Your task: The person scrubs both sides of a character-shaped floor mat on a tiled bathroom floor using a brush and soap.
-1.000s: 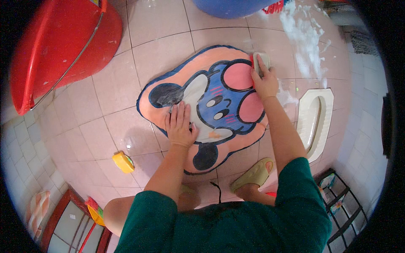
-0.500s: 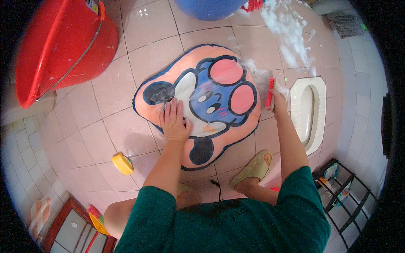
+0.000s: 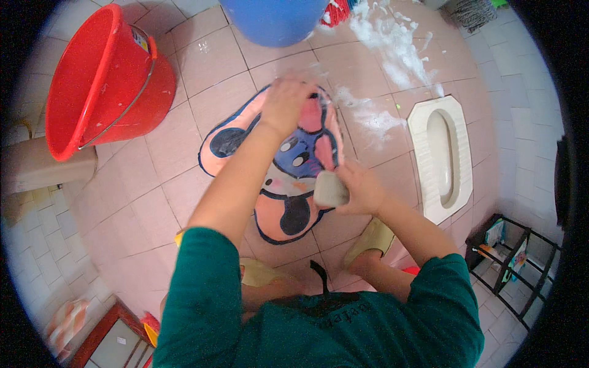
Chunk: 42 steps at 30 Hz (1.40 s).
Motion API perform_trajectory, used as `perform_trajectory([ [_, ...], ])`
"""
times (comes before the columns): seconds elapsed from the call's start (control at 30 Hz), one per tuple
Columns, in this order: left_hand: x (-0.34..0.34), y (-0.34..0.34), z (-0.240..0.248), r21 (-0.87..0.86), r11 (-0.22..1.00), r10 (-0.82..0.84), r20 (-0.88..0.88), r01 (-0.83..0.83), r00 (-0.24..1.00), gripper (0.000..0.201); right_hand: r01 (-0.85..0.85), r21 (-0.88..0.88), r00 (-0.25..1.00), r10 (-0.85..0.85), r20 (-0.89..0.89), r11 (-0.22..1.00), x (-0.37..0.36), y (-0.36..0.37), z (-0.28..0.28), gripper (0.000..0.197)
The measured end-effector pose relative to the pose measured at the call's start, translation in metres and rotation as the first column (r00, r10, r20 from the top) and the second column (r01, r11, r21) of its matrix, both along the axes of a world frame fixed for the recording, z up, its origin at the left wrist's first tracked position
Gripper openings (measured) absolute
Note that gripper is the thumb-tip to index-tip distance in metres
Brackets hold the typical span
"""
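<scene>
A cartoon floor mat [image 3: 230,179], peach with a blue and white figure and a dark border, lies on the tiles before me. Its right side looks narrowed, as if raised or curled. My left hand [image 3: 286,104] is over the mat's far edge, its fingers blurred by motion, so I cannot tell whether they grip it. At the near right edge of the mat, my right hand [image 3: 362,187] is closed on a scrub brush [image 3: 331,189], whose pale grey-beige back faces up. The brush's bristles are hidden now.
A red bucket [image 3: 123,92] with a wire handle stands at far left, a blue bucket [image 3: 273,21] at the back. White foam [image 3: 392,49] lies on the floor at far right. A squat toilet [image 3: 438,159] is on the right, above a black rack [image 3: 512,260].
My left hand has moved from the mat's left part to its far edge. My right hand brought the brush left and nearer, onto the mat's edge. The mat's right side has drawn inward.
</scene>
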State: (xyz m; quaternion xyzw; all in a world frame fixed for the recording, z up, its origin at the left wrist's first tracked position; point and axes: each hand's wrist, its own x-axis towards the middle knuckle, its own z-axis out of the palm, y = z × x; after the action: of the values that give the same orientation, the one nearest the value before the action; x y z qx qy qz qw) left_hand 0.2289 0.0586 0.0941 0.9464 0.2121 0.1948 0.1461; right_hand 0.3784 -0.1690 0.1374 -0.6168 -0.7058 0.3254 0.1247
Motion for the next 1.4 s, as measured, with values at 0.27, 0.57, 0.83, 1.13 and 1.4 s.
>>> perform_trajectory([
  [0.27,0.061,0.005,0.017,-0.152,0.978,-0.144,-0.016,0.14,0.989,0.028,0.311,0.154,0.95,-0.305,-0.062,0.938,0.041,-0.015,0.083,0.077],
  [0.57,0.054,0.01,0.127,0.187,0.981,-0.149,0.532,0.056,0.834,0.023,0.234,0.238,0.964,-0.193,-0.183,0.943,0.035,-0.025,0.167,0.079],
  [0.83,-0.049,-0.042,-0.035,-0.119,0.986,0.146,0.244,-0.12,0.959,0.024,0.165,-0.097,0.967,-0.18,-0.182,0.982,-0.062,-0.061,0.007,0.077],
  [1.13,-0.085,-0.137,-0.077,-0.528,0.18,0.674,-0.548,-0.83,0.496,0.039,0.477,-0.32,0.697,-0.575,-0.428,0.818,-0.054,-0.043,-0.095,0.075],
  [1.4,-0.108,-0.184,-0.106,-0.663,0.183,0.74,-0.394,-0.726,0.546,0.038,0.204,0.008,0.978,-0.205,0.043,0.979,-0.121,0.055,-0.117,0.054],
])
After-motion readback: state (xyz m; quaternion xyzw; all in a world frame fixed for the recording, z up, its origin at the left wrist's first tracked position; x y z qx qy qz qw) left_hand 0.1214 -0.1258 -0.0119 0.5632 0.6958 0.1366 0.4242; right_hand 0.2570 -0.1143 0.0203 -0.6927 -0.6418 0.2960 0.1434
